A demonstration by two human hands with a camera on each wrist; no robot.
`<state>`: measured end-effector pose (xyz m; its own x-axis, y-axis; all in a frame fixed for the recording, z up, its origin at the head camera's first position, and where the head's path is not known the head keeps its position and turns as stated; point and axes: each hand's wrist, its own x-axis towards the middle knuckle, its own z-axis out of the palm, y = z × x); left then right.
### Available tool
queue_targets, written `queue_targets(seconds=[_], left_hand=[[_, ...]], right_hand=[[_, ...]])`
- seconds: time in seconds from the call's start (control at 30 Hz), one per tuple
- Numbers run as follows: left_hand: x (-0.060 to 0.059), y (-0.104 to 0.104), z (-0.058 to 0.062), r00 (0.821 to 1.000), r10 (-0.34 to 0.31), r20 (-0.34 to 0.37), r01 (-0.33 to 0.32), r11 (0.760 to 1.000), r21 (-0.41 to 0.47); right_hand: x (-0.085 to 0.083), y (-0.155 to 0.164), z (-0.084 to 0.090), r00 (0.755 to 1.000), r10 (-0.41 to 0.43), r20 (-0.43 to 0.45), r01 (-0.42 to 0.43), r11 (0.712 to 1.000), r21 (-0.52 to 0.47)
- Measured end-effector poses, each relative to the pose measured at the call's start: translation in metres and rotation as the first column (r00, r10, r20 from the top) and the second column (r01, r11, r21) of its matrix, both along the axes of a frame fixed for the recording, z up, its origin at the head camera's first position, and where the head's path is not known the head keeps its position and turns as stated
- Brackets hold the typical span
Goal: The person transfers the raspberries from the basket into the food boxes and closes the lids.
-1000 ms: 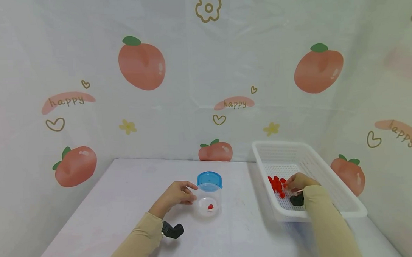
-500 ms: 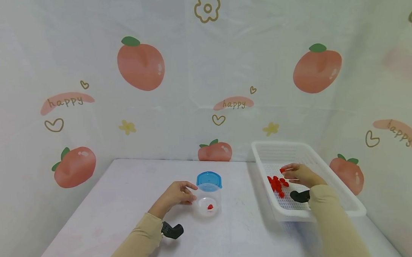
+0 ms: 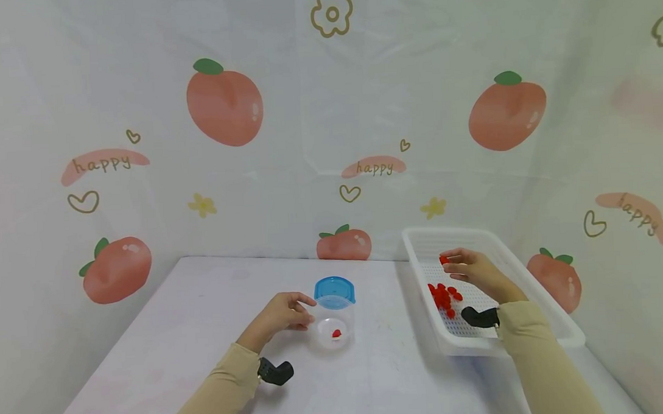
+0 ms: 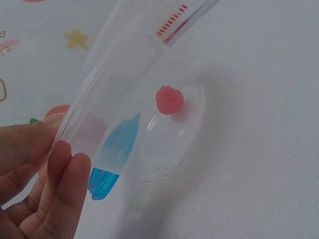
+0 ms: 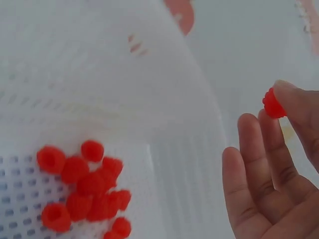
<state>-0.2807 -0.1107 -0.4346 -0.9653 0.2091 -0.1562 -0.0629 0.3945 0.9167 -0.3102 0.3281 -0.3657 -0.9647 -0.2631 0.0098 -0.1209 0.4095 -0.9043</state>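
Note:
My left hand [image 3: 283, 312] pinches the rim of a clear plastic tub [image 4: 119, 64] between thumb and fingers, at its left side. A single raspberry [image 4: 169, 100] lies on the tub's bottom. Over the white basket [image 3: 552, 343], my right hand [image 3: 479, 274] holds another raspberry [image 5: 273, 105] between thumb and index finger, its other fingers extended. Below that hand, a heap of several raspberries [image 5: 94, 184] rests on the basket's perforated floor, toward its left wall.
Just behind the tub is a blue lid [image 3: 334, 287]. The tub and basket share a white-covered table [image 3: 392, 375], with bare tabletop between them. A printed curtain [image 3: 285, 141] hangs close behind the table and along its sides.
My right hand has risen from the heap with a raspberry and moved toward the back of the basket. The left hand stays at the tub's rim.

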Motion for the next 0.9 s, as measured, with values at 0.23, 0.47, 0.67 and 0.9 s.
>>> queue_targets(seconds=[0.23,0.47,0.67,0.9], left_hand=[[0.000,0.000,0.000,1.000,0.000,0.001,0.000,1.000,0.006],[0.001,-0.001,-0.001,1.000,0.011,0.003,-0.011,1.000,-0.001],[0.001,-0.001,-0.001,1.000,0.013,0.005,-0.013,1.000,0.003],[0.000,0.000,-0.001,1.000,0.021,0.007,-0.021,1.000,0.002]], right_hand=[[0.009,-0.024,0.015,0.997,0.000,-0.075,-0.007,0.995,-0.101],[0.021,-0.052,0.028,0.987,0.026,-0.158,-0.043,0.994,-0.105],[0.033,-0.077,0.032,0.986,0.024,-0.163,-0.058,0.977,-0.207],[0.043,-0.102,0.024,0.984,0.068,-0.166,-0.113,0.954,-0.279]])
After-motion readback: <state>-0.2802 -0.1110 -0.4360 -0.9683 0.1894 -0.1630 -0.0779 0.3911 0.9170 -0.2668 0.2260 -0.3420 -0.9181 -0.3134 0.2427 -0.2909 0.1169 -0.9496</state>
